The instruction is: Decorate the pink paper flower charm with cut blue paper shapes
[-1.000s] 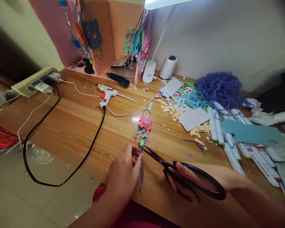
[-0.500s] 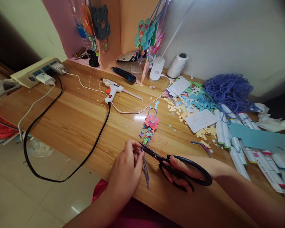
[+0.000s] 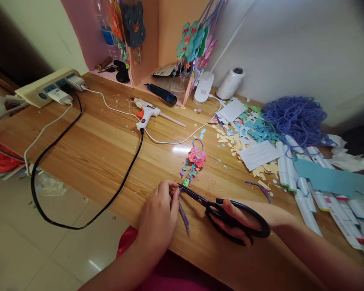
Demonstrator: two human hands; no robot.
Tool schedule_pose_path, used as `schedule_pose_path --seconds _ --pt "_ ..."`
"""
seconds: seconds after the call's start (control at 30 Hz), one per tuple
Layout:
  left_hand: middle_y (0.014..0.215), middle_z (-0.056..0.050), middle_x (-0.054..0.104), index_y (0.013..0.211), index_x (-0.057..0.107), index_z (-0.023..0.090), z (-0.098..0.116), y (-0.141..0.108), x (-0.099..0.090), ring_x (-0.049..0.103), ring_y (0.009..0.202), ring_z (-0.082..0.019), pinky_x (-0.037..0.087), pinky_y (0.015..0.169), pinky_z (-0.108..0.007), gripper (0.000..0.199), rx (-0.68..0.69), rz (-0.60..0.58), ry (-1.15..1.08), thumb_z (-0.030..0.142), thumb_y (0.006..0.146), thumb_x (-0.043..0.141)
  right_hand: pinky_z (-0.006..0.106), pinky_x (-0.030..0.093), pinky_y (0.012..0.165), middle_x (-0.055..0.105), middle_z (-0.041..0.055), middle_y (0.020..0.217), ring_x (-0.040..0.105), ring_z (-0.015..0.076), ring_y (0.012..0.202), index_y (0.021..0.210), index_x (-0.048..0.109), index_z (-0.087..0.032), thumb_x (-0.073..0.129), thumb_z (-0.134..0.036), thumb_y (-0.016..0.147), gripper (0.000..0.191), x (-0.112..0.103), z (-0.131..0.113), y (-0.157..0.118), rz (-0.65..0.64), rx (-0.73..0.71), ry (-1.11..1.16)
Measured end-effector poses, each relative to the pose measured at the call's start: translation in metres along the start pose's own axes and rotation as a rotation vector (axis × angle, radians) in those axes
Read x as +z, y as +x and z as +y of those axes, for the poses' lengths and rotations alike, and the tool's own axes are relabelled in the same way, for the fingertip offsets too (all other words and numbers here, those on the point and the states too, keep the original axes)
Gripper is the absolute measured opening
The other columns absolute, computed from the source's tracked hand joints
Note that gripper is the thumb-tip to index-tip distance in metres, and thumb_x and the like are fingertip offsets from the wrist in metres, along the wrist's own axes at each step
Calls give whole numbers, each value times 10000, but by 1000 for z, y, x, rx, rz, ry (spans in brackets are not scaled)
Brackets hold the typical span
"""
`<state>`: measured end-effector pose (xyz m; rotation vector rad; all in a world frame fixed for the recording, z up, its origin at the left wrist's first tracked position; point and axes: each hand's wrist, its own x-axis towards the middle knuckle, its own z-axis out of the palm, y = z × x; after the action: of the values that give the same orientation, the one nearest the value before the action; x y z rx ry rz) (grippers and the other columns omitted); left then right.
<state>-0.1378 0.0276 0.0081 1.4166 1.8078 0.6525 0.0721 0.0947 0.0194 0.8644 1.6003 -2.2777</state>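
A pink flower charm point(image 3: 197, 157) with small stars and beads lies on the wooden table, a grey ring at its top. Its lowest bead, a green one point(image 3: 186, 182), sits just above the scissor tips. My left hand point(image 3: 160, 210) is closed in a pinch on purple cord, and the loose cord ends point(image 3: 184, 218) hang below the fingers. Black scissors point(image 3: 200, 200) are in my right hand point(image 3: 236, 222), thumb and fingers through the handles. Their blades look closed, with the tips at my left fingertips under the beads. Whether the cord is severed there is hard to see.
A glue gun point(image 3: 147, 115) lies further back, its black cable point(image 3: 121, 186) looping left to a power strip point(image 3: 45, 87). To the right are paper scraps point(image 3: 255, 129), a heap of purple cord point(image 3: 294, 117) and several markers point(image 3: 306, 204). A box cutter point(image 3: 160, 93) lies behind.
The scissor blades have closed at the cord just below the beads. My left hand and the cord ends have shifted slightly left, away from the charm.
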Motion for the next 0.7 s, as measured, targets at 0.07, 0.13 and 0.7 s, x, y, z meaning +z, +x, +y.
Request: schedule_pose_path --seconds 0.07,0.13,0.7 --pt "869 -39 607 903 526 202 1 0 1 586 835 -225 433 737 -367 87 45 19 52 222 925 445 186 398 364 421 -57 524 419 70 363 745 454 -180 178 -871 705 745 3 -1 1 -19 -5 39" --pt "859 -38 596 887 539 194 1 -1 2 579 828 -217 434 740 -359 104 85 38 59 214 927 445 223 438 414 437 -44 535 447 93 392 762 472 -178 116 -879 687 790 5 -4 2 -28 -30 44" --pt "867 -40 576 862 510 193 -1 0 -4 555 849 -201 415 771 -331 160 118 -2 -19 178 945 374 238 399 410 417 -45 518 413 96 399 715 433 -194 79 -892 660 784 9 -9 17 0 -99 -2"
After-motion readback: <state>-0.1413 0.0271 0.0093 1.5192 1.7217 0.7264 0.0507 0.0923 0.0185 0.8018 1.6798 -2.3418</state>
